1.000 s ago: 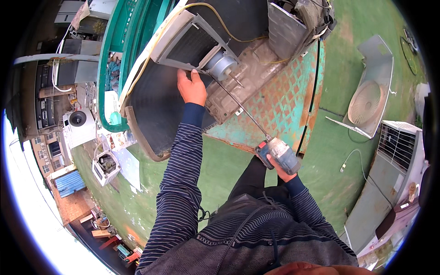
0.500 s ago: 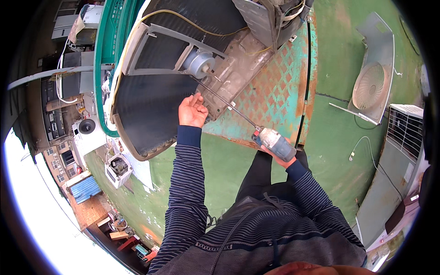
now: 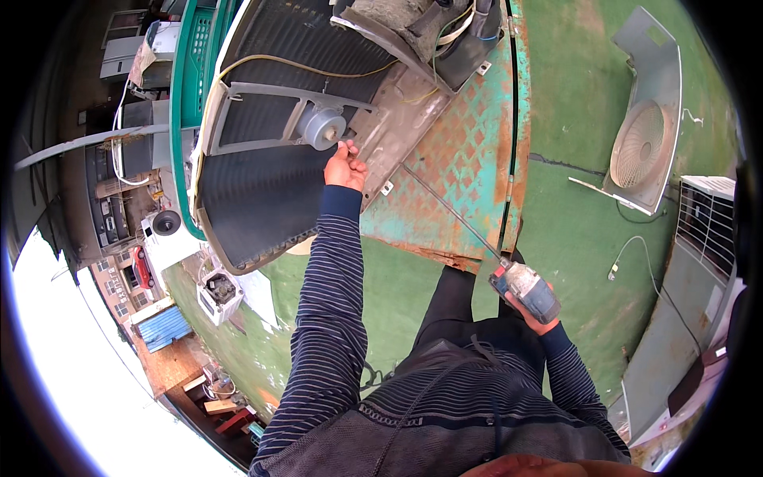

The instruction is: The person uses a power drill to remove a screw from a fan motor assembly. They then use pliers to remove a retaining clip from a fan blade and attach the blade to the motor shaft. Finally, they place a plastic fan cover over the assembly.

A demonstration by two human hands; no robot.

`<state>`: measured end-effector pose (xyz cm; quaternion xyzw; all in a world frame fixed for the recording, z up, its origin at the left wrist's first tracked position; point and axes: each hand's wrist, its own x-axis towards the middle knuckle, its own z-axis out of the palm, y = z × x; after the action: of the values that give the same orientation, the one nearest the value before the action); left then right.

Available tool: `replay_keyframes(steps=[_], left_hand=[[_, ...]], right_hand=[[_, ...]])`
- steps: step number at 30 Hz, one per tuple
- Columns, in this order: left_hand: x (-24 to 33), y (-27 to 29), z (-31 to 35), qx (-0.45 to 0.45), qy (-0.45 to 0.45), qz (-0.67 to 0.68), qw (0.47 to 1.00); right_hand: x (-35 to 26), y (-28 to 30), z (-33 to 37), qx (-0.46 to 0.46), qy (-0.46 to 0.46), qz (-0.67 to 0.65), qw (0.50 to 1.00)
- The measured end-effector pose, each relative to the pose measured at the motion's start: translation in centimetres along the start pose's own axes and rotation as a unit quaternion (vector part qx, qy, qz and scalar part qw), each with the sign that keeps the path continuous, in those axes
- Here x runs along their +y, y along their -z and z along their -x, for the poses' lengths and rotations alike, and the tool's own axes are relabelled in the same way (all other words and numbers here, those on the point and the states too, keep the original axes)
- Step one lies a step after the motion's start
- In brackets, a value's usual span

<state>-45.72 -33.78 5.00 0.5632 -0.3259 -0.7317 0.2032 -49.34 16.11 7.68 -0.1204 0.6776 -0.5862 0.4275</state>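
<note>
Right grip (image 3: 534,316) wrapped around a cordless driver (image 3: 529,288), long bit (image 3: 453,211) ahead; left grip (image 3: 345,168) narrow, contents unclear, just below the fan motor (image 3: 320,129). Good control probably means keeping the bit's tip off the condenser coil (image 3: 270,176) beside the left grip.

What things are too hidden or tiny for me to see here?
All in the head view:
- Handle of the power drill: mostly covered by the right hand.
- Anything pinched in the left hand, near the silver motor: too small, and curled fingers block it.
- The wrapped cylinder: its top is cut off by the picture's upper edge.
</note>
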Motion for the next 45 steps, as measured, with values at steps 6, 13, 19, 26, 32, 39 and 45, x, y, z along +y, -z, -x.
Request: replay_keyframes(steps=[6, 13, 19, 26, 32, 39, 45], left_hand=[[-1.0, -0.9, 1.2, 0.043, -0.048, -0.055, 0.996], [-12.2, 3.3, 7.3, 0.049, 0.143, 0.102, 0.983], [-21.6, 2.5, 17.0, -0.045, 0.349, 0.027, 0.936], [-20.0, 0.2, 21.7, -0.147, 0.351, 0.062, 0.923], [-17.6, 3.1, 22.8, -0.16, 0.262, 0.056, 0.95], [-18.8, 10.4, 24.4, -0.106, 0.237, 0.118, 0.958], [-22.2, 13.2, 24.9, -0.128, 0.298, 0.135, 0.936]], right_hand=[[-0.9, 3.0, 0.2, 0.005, 0.038, 0.068, 0.997], [2.0, 4.7, 0.5, 0.056, 0.066, 0.096, 0.992], [1.4, 6.2, 1.0, 0.065, 0.037, 0.106, 0.992], [0.2, 6.9, 3.3, 0.123, 0.04, 0.153, 0.98], [1.3, 8.7, 6.8, 0.185, 0.0, 0.124, 0.975], [-2.7, 9.6, 12.9, 0.286, -0.024, 0.07, 0.955], [-6.0, 9.0, 17.4, 0.364, 0.035, 0.038, 0.93]])
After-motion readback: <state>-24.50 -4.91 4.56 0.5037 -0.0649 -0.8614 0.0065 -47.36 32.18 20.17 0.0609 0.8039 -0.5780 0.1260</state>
